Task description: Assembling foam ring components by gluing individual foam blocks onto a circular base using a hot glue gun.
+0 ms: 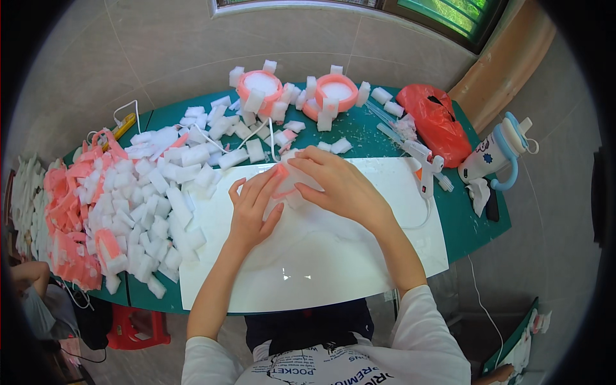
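Observation:
Both of my hands meet over the white board (359, 276), around a small pink foam piece (280, 185) with white foam at its edges. My left hand (252, 206) presses its fingertips to the left side of the piece, thumb bent inward. From the right, my right hand (340, 186) curves its fingers over the far side. Much of the piece is hidden under the fingers. To the left lies a big heap of white foam blocks (154, 199). A white glue gun (425, 168) rests at the board's right edge, its cord trailing over the board.
Two pink foam rings (262, 82) with white blocks stand at the back. Pink foam parts (69, 192) pile up at the far left. A red plastic bag (435, 122), a white and blue tumbler (494, 151) and clear glue sticks (382, 114) occupy the green table's right side. A person sits at lower left.

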Demonstrator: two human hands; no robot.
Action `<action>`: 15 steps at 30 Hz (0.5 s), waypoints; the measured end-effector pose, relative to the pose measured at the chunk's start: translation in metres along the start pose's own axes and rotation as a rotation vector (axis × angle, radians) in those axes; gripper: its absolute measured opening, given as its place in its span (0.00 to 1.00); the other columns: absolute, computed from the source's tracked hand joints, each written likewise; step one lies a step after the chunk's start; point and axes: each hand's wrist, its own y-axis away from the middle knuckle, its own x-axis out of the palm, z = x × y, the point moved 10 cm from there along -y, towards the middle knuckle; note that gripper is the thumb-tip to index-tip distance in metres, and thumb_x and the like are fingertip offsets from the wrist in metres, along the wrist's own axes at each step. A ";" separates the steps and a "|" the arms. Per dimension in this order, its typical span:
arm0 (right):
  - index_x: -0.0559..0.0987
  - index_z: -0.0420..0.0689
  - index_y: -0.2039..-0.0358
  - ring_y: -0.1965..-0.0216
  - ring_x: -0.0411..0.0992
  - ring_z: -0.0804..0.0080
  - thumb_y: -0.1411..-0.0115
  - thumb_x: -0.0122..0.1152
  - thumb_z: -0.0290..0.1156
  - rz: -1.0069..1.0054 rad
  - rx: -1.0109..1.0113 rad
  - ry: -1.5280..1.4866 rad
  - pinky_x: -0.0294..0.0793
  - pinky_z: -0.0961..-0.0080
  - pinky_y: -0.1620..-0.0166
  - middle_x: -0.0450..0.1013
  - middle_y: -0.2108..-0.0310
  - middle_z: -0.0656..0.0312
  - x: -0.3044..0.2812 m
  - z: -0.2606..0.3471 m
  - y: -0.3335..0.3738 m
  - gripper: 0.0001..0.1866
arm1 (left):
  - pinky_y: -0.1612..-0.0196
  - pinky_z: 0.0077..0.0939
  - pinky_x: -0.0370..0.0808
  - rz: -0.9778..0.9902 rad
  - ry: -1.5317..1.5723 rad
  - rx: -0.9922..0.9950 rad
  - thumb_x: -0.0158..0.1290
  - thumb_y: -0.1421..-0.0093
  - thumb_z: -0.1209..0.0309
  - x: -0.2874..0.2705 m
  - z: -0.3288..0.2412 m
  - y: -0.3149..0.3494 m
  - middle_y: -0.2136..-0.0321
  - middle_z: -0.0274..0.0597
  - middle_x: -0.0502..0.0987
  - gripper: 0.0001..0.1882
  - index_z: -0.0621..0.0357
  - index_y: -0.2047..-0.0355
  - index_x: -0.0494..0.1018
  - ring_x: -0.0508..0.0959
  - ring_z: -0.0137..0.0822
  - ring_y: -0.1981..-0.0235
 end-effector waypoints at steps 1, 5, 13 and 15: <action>0.74 0.39 0.57 0.57 0.70 0.60 0.51 0.59 0.27 -0.046 -0.047 0.019 0.69 0.72 0.55 0.69 0.55 0.55 -0.006 0.003 0.003 0.18 | 0.47 0.38 0.51 -0.002 0.006 0.000 0.52 0.50 0.70 0.001 -0.001 -0.001 0.48 0.43 0.67 0.27 0.58 0.48 0.64 0.67 0.38 0.50; 0.75 0.41 0.60 0.56 0.70 0.62 0.51 0.60 0.25 -0.313 -0.081 0.034 0.68 0.73 0.54 0.69 0.55 0.57 -0.053 0.004 0.021 0.16 | 0.46 0.39 0.51 -0.003 -0.017 -0.014 0.52 0.49 0.70 0.000 0.003 0.002 0.48 0.43 0.66 0.27 0.58 0.47 0.64 0.67 0.38 0.49; 0.73 0.37 0.76 0.79 0.71 0.68 0.54 0.66 0.33 -0.571 0.803 0.392 0.68 0.73 0.75 0.72 0.77 0.55 -0.127 -0.169 0.195 0.14 | 0.46 0.39 0.50 0.001 -0.010 -0.011 0.51 0.49 0.69 0.003 0.000 0.003 0.46 0.41 0.65 0.27 0.57 0.47 0.63 0.65 0.37 0.48; 0.74 0.37 0.73 0.79 0.71 0.69 0.55 0.68 0.37 -0.500 0.915 0.456 0.68 0.73 0.74 0.73 0.76 0.53 -0.122 -0.206 0.227 0.17 | 0.46 0.39 0.50 -0.003 0.009 0.001 0.51 0.48 0.69 0.003 -0.002 0.002 0.46 0.41 0.64 0.26 0.57 0.47 0.63 0.65 0.37 0.47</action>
